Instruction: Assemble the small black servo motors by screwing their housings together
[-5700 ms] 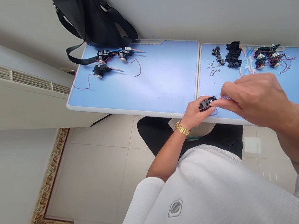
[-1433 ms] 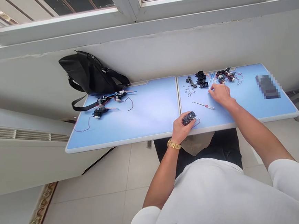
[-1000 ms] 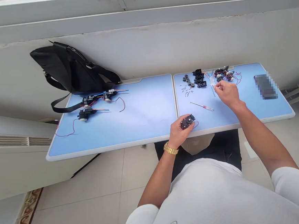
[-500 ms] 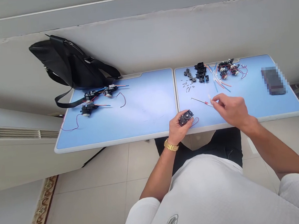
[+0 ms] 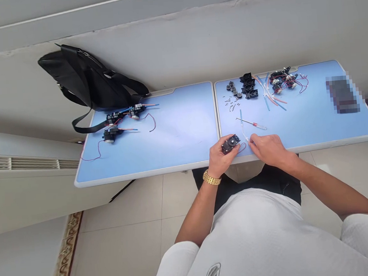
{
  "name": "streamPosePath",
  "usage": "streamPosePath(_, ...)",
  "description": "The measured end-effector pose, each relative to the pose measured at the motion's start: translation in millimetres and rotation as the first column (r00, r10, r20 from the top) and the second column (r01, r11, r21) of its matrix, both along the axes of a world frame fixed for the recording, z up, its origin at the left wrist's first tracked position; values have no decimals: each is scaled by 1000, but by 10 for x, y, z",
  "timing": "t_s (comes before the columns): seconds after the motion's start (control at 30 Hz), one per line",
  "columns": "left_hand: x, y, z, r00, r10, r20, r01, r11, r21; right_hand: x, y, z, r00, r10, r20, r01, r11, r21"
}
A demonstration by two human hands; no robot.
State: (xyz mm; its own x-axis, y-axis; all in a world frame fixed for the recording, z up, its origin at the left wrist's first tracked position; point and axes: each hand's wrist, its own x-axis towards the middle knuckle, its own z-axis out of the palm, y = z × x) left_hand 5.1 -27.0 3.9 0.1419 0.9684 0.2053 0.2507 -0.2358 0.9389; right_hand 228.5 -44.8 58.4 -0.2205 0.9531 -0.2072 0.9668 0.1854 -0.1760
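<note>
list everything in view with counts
desk panels: two, light blue, adjoining
backpack: one, black, behind left panel
wired servos: three, black, left panel
servo group: several, black, red wires, right panel
housings: several, black, right panel
round parts: several, black, right panel
screws: many, grey, right panel
tubes: several, blue and orange, right panel
screwdriver: one, red handle, right panel
blurred object: one, dark, right panel
held servo: one, black, left hand
thin tube: one, clear and blue, right hand
left hand: one, gold watch
right hand: one, at panel edge
</note>
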Motion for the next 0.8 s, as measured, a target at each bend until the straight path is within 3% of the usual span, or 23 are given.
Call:
streamPosePath(0.17, 0, -2, 0, 1000, -8, 6, 8, 1000, 15, 53, 75, 43, 1000, -23, -21, 23, 1000, -4)
streamPosePath(0.4, 1, -3, 7, 999, -36, -19, 36, 999, 34, 243, 257, 176, 993, -61, -105, 74, 989, 125)
streamPosePath(0.6, 57, 17, 11, 988, -126, -90, 137, 983, 121, 163, 710, 220, 981, 109, -158, -77, 978, 193)
streamPosePath(0.8, 48, 24, 10, 988, -137, -67, 141, 988, 64, -22, 1219, 153, 978, 202, -45, -195, 972, 129)
